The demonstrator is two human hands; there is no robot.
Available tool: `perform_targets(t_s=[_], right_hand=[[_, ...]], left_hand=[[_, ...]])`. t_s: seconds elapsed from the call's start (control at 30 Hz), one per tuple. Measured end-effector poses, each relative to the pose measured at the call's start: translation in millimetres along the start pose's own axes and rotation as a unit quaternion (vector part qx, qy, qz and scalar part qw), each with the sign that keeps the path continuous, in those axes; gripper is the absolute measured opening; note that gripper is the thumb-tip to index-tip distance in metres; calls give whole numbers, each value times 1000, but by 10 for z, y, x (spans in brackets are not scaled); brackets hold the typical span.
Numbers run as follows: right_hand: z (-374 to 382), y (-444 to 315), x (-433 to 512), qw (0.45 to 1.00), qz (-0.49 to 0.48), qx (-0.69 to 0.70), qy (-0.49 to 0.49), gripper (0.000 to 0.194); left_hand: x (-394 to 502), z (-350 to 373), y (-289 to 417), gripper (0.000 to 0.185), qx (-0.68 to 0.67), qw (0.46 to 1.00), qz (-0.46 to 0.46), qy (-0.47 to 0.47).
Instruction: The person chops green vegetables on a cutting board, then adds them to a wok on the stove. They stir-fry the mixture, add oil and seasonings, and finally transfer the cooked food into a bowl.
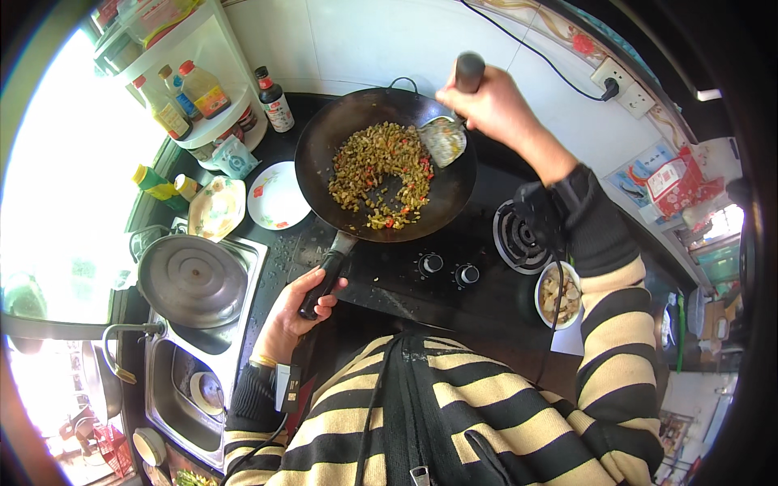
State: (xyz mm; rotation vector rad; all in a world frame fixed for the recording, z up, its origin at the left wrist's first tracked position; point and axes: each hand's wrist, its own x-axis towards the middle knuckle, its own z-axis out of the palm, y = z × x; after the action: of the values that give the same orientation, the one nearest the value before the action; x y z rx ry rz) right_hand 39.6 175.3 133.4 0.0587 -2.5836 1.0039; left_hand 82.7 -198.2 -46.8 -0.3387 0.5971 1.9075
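Note:
A dark metal wok (316, 164) sits on the black gas hob. My left hand (301, 304) is closed around its black handle (325, 282). In the wok lies a heap of chopped green vegetables with red bits (380, 164). My right hand (492, 100) grips the dark handle of a metal wok spatula (444, 141), whose blade, smeared with food, is over the wok's right side, beside the heap. Left of the wok lies a white plate with a floral print (279, 195). A bowl of pale cut food (559, 296) stands below the right burner (524, 237).
At the left are a double steel sink (182, 395) with a round metal lid (193, 279) over it, and a patterned dish (217, 208). A sauce bottle (276, 103) stands near a corner shelf (219, 124). A black cable (556, 304) hangs by my right arm.

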Motion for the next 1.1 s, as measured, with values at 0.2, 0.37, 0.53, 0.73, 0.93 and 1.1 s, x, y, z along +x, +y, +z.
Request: perform_targets(t_s=[0.2,0.37,0.53,0.73,0.93,1.1], right_hand=[[306,243,145,984,116,101,95,21],[360,296,-64,970,15,242,-5,7],[138,396,81,986,25,146,75,9],[593,609,172,937,107,323,72,12],[663,188,-156,919,-79,316,-222,12],[148,-465,-485,902,-207,122,-357,12]], left_hand=[[-1,-16,-2,35,10,1000,7,10],[-13,7,-9,38,18,1000,7,6],[-28,73,13,31,14,1000,6,18],[-43,115,59,32,43,999,6,23],[-37,98,48,33,41,999,11,27],[-25,75,34,32,28,999,9,23]])
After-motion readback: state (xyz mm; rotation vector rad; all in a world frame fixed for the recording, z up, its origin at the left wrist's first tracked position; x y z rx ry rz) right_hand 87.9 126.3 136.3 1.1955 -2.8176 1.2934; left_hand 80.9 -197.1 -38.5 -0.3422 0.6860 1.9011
